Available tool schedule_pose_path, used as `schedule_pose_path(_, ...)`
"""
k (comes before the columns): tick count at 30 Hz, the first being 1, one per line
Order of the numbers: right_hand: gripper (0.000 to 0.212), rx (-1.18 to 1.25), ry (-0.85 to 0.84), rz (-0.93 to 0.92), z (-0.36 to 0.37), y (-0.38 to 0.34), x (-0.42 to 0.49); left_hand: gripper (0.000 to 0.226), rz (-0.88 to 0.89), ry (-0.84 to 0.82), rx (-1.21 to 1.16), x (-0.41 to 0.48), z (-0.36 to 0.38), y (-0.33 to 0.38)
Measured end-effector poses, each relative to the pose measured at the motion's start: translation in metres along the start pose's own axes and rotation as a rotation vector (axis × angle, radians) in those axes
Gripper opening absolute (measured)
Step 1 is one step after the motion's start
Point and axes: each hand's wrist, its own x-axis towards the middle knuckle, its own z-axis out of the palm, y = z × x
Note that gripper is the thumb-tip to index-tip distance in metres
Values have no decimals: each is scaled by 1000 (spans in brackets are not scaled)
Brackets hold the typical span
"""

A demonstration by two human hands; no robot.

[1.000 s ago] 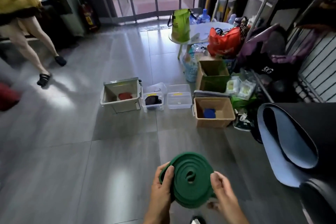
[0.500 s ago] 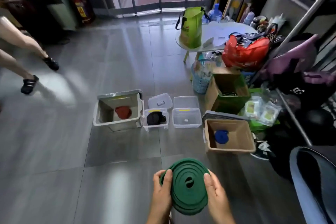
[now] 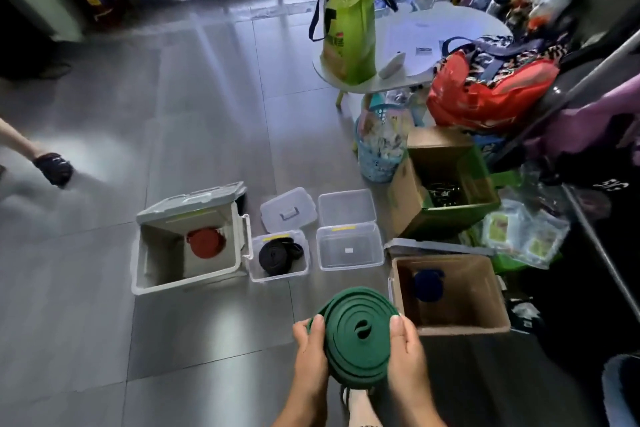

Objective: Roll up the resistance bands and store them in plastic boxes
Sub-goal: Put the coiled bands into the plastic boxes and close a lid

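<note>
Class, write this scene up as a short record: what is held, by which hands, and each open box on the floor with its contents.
Held item: rolled dark green resistance band
Hands: left hand and right hand grip its opposite edges
Box 1: large white plastic box, holds rolled red band
Box 2: small clear plastic box, holds rolled black band
Box 3: second clear plastic box, no band inside
Box 4: brown box, holds rolled dark blue band
Task stage: green band rolled, not yet boxed
</note>
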Motion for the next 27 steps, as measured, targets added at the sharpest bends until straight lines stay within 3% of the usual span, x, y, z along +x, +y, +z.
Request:
schedule_pose_path(2,38,-17,-1,6,14,-6,34,46,-24,40,-48,30,15,10)
schedule_pose_path(5,37,-7,35,27,32,-2,88,20,-51,12,-49,88,34,11)
schedule_pose_path(9,37,-23,88,62,61,29,166,16,-109,-1,-47,177,53,-5)
schedule_pose_path(16,36,-103,218,16,134,148,330,39,-191,-87,-124,384,76,-74)
schedule_pose_path(20,37,-119,241,36,169,213,421,33,-147,-130,-100,495,95,-117)
schedule_pose_path(24,24,-148,205,32,193,268,498,29,-83,-73,-15,583,115,-158)
schedule_pose_path(27,21,-183,216,4,205,299,539,49,-69,-2,23,634,128,-185)
